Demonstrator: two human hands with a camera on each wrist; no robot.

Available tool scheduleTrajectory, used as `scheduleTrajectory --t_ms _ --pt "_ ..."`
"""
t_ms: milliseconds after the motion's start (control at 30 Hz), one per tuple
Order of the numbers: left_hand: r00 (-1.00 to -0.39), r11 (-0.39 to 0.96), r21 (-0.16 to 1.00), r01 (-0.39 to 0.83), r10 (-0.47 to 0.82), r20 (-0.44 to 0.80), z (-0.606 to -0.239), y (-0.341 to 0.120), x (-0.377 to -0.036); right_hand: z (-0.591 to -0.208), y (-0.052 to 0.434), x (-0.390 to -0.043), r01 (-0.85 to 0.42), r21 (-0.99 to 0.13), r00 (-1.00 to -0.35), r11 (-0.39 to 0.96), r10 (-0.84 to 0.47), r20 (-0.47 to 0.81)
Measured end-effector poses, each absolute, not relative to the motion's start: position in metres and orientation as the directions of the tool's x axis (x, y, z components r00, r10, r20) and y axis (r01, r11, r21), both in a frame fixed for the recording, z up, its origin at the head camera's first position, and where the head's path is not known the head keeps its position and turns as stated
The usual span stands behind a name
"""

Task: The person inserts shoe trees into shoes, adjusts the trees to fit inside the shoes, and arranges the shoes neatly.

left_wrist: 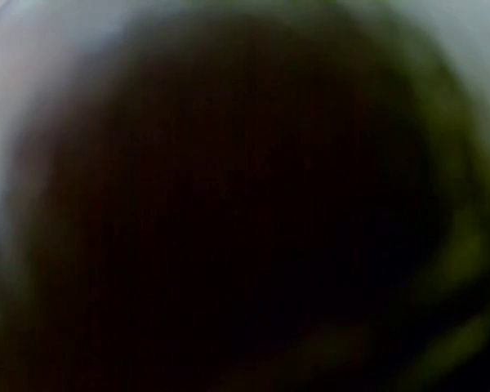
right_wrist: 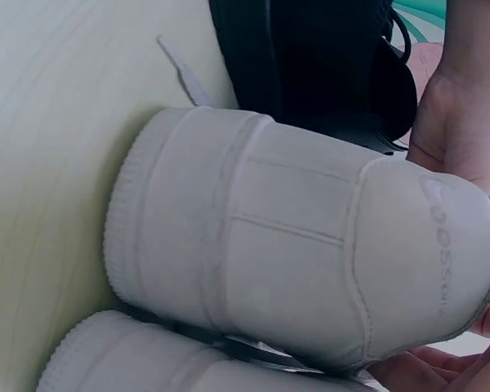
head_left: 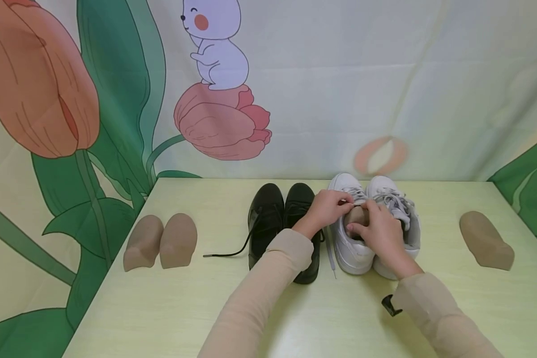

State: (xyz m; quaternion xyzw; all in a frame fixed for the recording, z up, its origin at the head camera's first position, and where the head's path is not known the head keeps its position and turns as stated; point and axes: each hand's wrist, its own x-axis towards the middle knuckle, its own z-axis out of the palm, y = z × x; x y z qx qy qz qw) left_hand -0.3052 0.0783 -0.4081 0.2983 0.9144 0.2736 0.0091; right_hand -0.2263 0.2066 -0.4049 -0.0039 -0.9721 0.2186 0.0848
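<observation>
A pair of white sneakers stands at the table's middle right; the left sneaker point(head_left: 350, 248) has a tan shoe form point(head_left: 356, 217) sitting in its opening. My left hand point(head_left: 340, 201) pinches this sneaker's tongue and laces at the front of the opening. My right hand point(head_left: 368, 224) grips the tan form from the heel side, with the thumb on the form. The right sneaker point(head_left: 400, 211) stands right beside it. In the right wrist view the left sneaker's heel point(right_wrist: 310, 237) fills the frame, with the left hand's wrist point(right_wrist: 457, 122) behind it. The left wrist view is a dark blur.
A pair of black lace-up shoes point(head_left: 268, 219) stands just left of the sneakers, one lace point(head_left: 225, 252) trailing left. Two tan shoe forms point(head_left: 161, 241) lie at the table's left and one more form point(head_left: 485, 240) at the right. A printed backdrop point(head_left: 340, 74) hangs behind the table.
</observation>
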Motion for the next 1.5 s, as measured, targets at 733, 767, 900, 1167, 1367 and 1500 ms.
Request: scheduleTrajectory --t_ms 733,767,900,1167,1367,1500 --pt "-0.823 0.665 0.518 0.538 0.546 0.154 -0.4130 0.0780 -0.3080 -0.4026 0.2095 -0.2312 0.017 -0.359 -0.992 0.933 0.059 0.108" --pt "-0.823 0.665 0.517 0.539 0.547 0.155 -0.4129 0.0781 -0.3079 -0.4019 0.2100 -0.2314 0.017 -0.357 -0.993 0.934 0.058 0.105" --pt "-0.824 0.665 0.519 0.537 0.546 0.153 -0.4122 0.0784 -0.3073 -0.3997 0.2102 -0.2323 0.015 -0.362 -0.994 0.932 0.053 0.094" --pt "-0.827 0.672 0.514 0.533 0.543 0.146 -0.4111 0.0792 -0.3072 -0.3986 0.2064 -0.2338 0.034 -0.361 -0.996 0.932 0.062 0.066" --pt "-0.829 0.677 0.511 0.530 0.540 0.145 -0.4105 0.0792 -0.3064 -0.4011 0.2060 -0.2329 0.035 -0.362 -0.995 0.932 0.067 0.077" --pt "-0.830 0.675 0.516 0.527 0.539 0.142 -0.4097 0.0786 -0.3061 -0.4006 0.2065 -0.2328 0.029 -0.362 -0.995 0.932 0.063 0.080"
